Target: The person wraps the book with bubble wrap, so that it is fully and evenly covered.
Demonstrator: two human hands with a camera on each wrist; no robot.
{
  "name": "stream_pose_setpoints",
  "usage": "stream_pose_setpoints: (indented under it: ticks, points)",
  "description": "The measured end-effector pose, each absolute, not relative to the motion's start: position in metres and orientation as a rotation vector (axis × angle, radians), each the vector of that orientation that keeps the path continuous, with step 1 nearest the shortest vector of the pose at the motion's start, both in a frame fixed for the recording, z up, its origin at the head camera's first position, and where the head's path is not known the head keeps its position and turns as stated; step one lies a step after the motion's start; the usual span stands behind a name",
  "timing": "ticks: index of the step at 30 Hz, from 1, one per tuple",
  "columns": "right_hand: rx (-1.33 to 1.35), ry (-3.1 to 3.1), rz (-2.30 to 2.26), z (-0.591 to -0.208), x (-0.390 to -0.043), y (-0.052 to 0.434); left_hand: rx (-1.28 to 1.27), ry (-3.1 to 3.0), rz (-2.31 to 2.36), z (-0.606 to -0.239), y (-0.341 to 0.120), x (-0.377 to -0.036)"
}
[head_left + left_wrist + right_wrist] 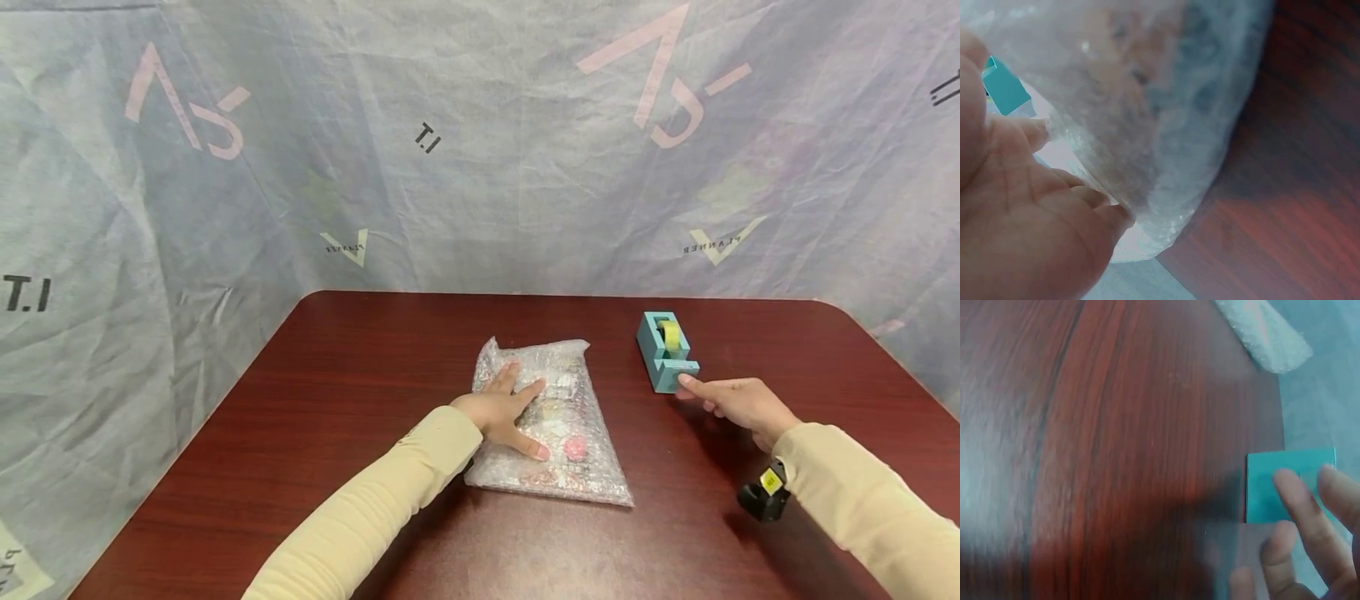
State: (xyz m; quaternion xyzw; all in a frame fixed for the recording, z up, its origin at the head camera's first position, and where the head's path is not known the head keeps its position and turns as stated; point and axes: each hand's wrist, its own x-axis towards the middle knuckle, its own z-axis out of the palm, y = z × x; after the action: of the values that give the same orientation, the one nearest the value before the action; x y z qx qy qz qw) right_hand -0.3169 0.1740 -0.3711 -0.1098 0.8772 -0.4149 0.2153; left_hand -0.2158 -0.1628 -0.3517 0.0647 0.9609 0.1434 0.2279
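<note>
A bubble-wrap package (592, 433) lies flat on the table, with blurred coloured contents, one round and pink, showing through. My left hand (504, 412) rests on its left part with fingers spread. In the left wrist view the palm (1029, 206) faces the clear wrap (1166, 125). A light-blue tape dispenser (667, 379) holding a yellowish roll of tape (670, 336) stands to the right. At its front end, my right hand (738, 407) has thumb and index finger together. The right wrist view shows them over the dispenser's front face (1263, 494), seemingly pinching the strip of tape (1307, 480).
Everything lies on a dark red wooden table (360, 358) with rounded far corners. A grey printed cloth (480, 167) hangs behind it and along the left side. A small black device (765, 493) hangs at the right wrist.
</note>
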Motion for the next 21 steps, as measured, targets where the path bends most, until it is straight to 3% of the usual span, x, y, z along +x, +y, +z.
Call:
stream_pose_setpoints:
  ticks: [12, 21]
  points:
    - [-0.350, 2.394, -0.946, -0.363, -0.317, 0.179, 0.178, 2.656, 0.382, -0.348, -0.161, -0.212]
    - [-0.336, 2.344, -1.087, -0.362, -0.326, 0.181, 0.179, 2.648, 0.394, -0.349, -0.162, -0.214]
